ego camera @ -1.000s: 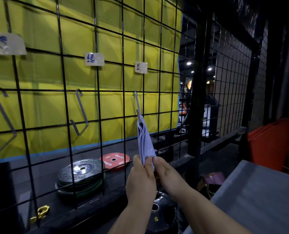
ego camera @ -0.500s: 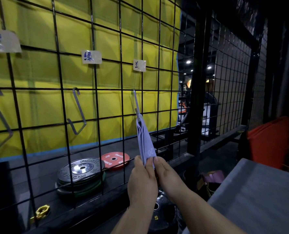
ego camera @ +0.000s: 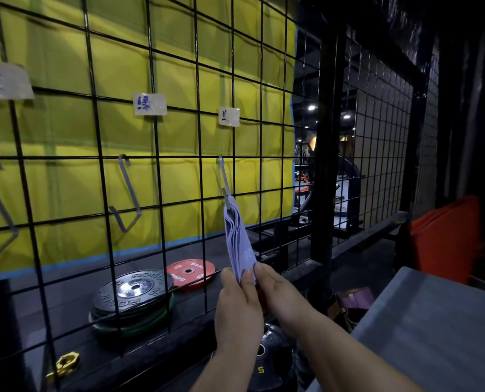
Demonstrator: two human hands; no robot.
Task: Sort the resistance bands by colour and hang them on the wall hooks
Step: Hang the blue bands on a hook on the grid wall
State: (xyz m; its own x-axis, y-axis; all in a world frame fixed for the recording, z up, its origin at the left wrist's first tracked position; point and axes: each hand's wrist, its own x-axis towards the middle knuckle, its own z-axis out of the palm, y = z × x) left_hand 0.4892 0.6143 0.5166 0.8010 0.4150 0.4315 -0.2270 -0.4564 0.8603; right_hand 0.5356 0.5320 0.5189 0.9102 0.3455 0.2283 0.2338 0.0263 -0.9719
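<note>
Pretty dim overall, tbh. The big yellow padded mat (ego camera: 122,66) behind the black wire grid (ego camera: 150,154) catches most of the light, with soft slanted wire shadows across it. The right side drops to near black, and only two small round ceiling lights (ego camera: 311,108) glow far back. There's a bit of glare on the shiny silver hub of the black weight plate (ego camera: 135,287).

Wide-angle bend bows the bars near the left edge, and the white paper label (ego camera: 3,80) there is smeared. The left hand (ego camera: 238,306) and right hand (ego camera: 281,295) are evenly lit. The pale lilac resistance bands (ego camera: 240,244) they pinch look sharp, with the printed 20 readable.
</note>
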